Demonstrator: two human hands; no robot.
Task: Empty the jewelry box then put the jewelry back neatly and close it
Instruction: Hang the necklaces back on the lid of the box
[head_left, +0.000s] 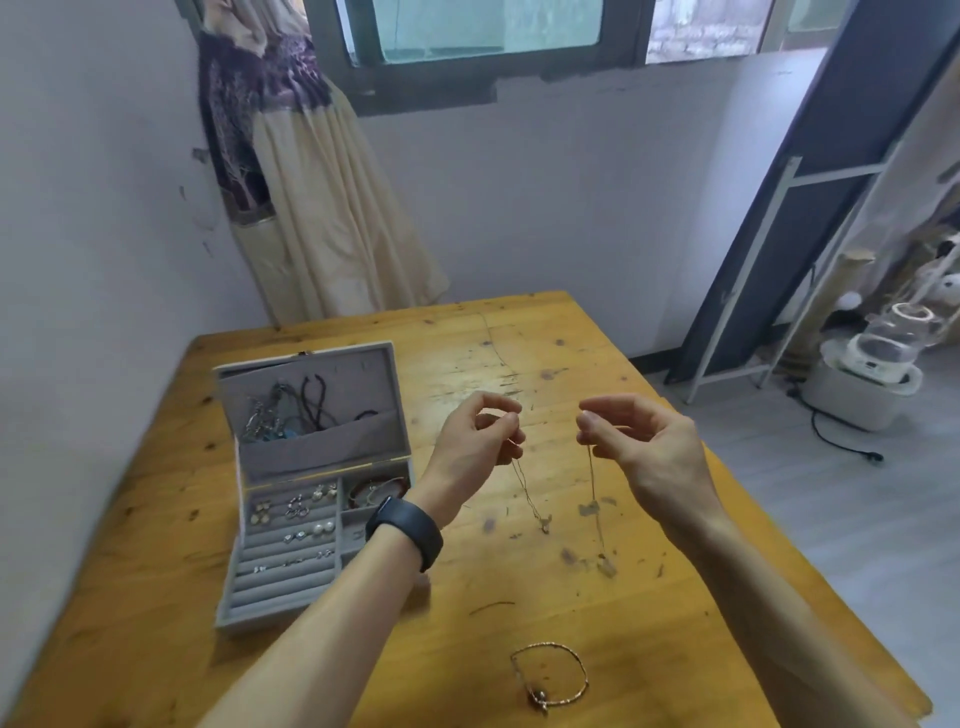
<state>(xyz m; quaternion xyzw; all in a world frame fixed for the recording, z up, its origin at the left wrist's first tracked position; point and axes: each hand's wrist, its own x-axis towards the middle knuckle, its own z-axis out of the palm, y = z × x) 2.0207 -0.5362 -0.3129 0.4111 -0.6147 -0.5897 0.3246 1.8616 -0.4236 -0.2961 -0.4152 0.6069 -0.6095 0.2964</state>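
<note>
A grey jewelry box (228, 597) lies open on the left of the wooden table (545, 343). Its lid pocket holds tangled necklaces (291, 410), its ring rolls hold several earrings (296, 512), and a red bracelet (376, 491) lies in a side compartment. My left hand (478, 441), a dark watch on its wrist, pinches one thin chain (527, 493) that hangs down to a small pendant. My right hand (644, 441) pinches a second thin chain (595, 499) with its pendant near the table. A gold bracelet (550, 675) lies on the table near me.
A white wall runs along the table's left and far sides, with a curtain (322, 208) hanging at the far left corner. To the right the table edge drops to a grey floor with a white appliance (862, 384) and a metal rack (769, 270).
</note>
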